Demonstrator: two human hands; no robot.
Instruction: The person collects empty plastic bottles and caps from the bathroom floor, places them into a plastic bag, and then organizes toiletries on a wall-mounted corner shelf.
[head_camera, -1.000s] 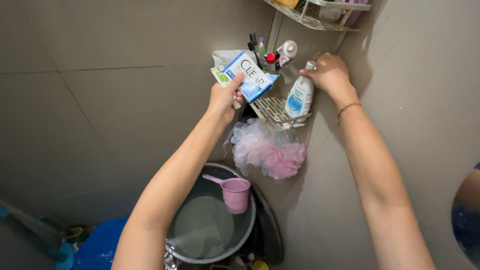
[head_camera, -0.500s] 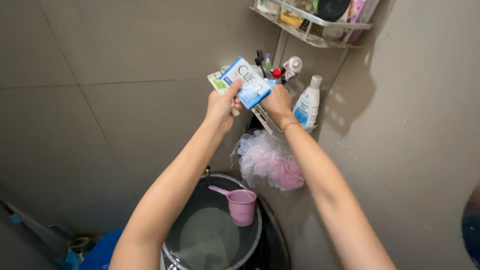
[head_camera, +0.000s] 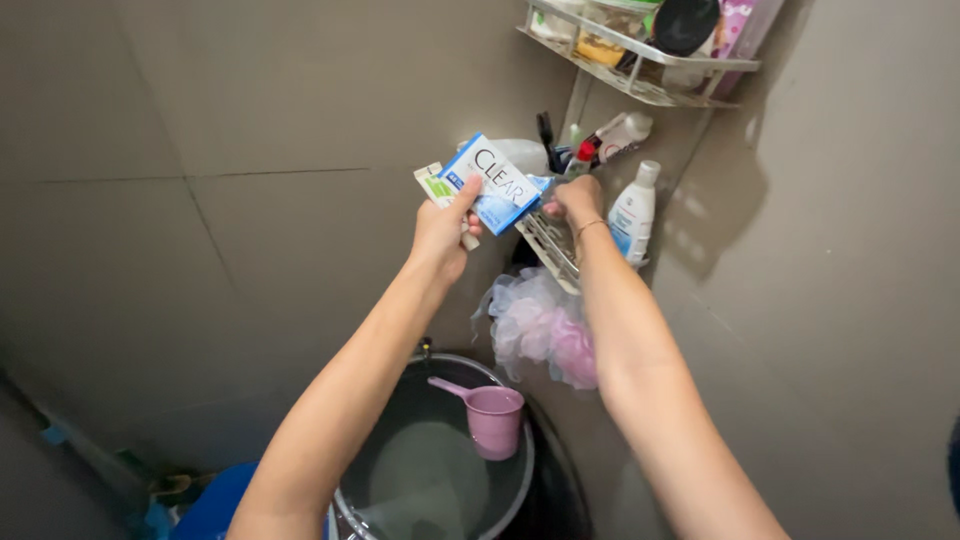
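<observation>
A head-worn camera looked down at two bare arms reaching up into the corner of a grey-tiled bathroom. The left hand (head_camera: 443, 225) was raised in front of the wall, its grip closed on a small stack of flat sachets (head_camera: 490, 183): a blue and white one on top, with a green and white one showing behind its left edge. The thumb lay across the lower corner of the blue sachet. The right hand (head_camera: 577, 198), a thin bracelet on its wrist, was at the right edge of the sachets, just over the front rim of the lower wire shelf (head_camera: 551, 245). Its fingers were curled, but whether they pinched the sachets or the shelf rim could not be told.

The lower wire shelf sat in the corner of the walls. A white lotion bottle (head_camera: 633, 213) stood upright at its right end, near the right wrist. At the back of the shelf stood a cluster of small toiletries, among them a white tube with a red cap (head_camera: 604, 144) leaning to the right. A pink and white bath pouf (head_camera: 540, 325) hung below the shelf. A second wire shelf (head_camera: 640, 75) was mounted higher in the corner and carried several containers.

Below the arms stood a dark round bucket (head_camera: 520, 480) of water, with a pink plastic dipper (head_camera: 490, 417) floating at its right side.
</observation>
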